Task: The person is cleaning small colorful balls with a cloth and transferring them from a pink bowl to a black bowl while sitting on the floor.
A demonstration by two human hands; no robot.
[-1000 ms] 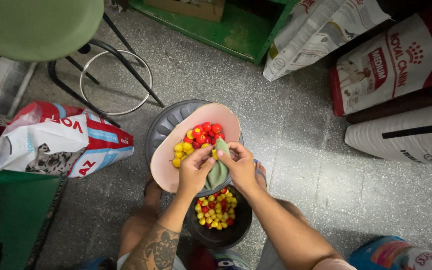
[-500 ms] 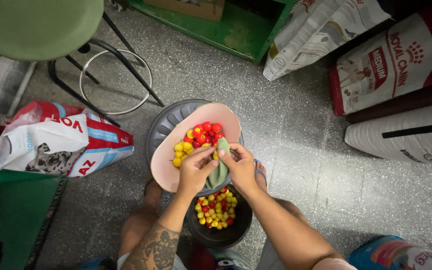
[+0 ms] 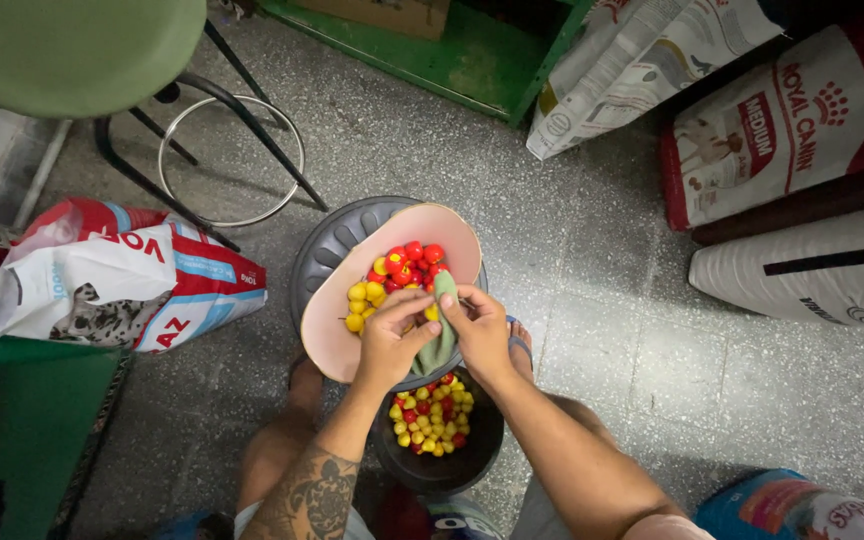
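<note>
Nearest, a black round bucket (image 3: 439, 462) holds red and yellow small fruits (image 3: 428, 418); above it both hands pinch one green cloth (image 3: 440, 340), left hand (image 3: 388, 340) and right hand (image 3: 479, 331), at the near rim of the pink plastic bowl (image 3: 324, 325); wiping fruit seems in hand; a next fruit would need a free hand

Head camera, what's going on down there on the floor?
A seated person's left hand and right hand meet over a pink tray of small red and yellow fruits, both pinching a green cloth. The tray rests on a dark ribbed lid. Just below, between the legs, a black bucket holds more of the same fruits.
</note>
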